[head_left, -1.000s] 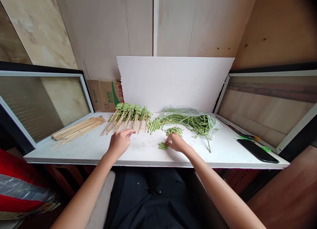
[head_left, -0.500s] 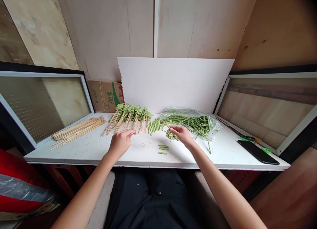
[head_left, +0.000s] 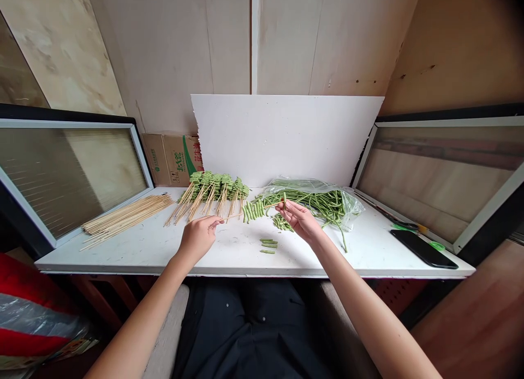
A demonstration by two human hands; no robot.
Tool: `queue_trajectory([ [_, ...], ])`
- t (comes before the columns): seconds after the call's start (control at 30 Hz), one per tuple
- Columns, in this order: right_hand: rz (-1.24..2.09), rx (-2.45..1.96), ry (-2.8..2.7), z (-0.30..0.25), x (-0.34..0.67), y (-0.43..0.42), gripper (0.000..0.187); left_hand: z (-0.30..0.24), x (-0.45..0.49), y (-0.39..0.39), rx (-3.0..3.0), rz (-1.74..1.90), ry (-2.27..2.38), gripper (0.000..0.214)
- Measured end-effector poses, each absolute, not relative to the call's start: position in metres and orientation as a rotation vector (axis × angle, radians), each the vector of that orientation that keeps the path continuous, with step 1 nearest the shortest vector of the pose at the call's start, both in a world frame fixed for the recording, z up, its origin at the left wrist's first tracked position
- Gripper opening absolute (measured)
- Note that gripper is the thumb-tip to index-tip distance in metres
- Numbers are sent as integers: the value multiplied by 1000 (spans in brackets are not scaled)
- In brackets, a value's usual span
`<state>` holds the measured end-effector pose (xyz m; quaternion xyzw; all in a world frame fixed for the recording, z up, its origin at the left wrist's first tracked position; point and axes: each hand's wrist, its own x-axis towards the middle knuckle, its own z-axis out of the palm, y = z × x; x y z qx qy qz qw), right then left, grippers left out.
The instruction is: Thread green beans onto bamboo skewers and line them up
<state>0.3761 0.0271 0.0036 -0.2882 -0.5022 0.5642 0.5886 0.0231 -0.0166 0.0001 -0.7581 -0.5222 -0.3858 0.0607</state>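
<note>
Bean skewer [head_left: 254,210]: centre of frame, between the hands. Left hand [head_left: 199,236]: grip pinching its bare lower-left end. Right hand [head_left: 301,220]: grip pinching one upright bean piece [head_left: 284,199] at the opposite tip; piercing unclear. Below centre, cut pieces [head_left: 268,244] on the desk [head_left: 229,256]. Centre-left: loaded skewers [head_left: 216,187]; farther left, bare sticks [head_left: 126,217]. Centre-right: long beans [head_left: 327,202], partly under clear plastic

So your left hand [head_left: 200,237] has the stick [head_left: 233,216] by one end, bean bits [head_left: 253,210] threaded across it, and your right hand [head_left: 301,220] is pinching another piece [head_left: 284,197] upright near the tip. Few cut pieces [head_left: 269,245] on the worktop [head_left: 233,258] below, loaded skewers [head_left: 219,185] heaped behind your left, bare sticks [head_left: 129,215] far left, phone [head_left: 423,249] way right.
</note>
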Motion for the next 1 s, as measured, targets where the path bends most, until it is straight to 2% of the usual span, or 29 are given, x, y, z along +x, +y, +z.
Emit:
queue_trajectory([
  [1.0, 1261, -698, -1114, 5, 370, 24, 36, 1, 24, -19, -2265, -1128, -1614, 39],
])
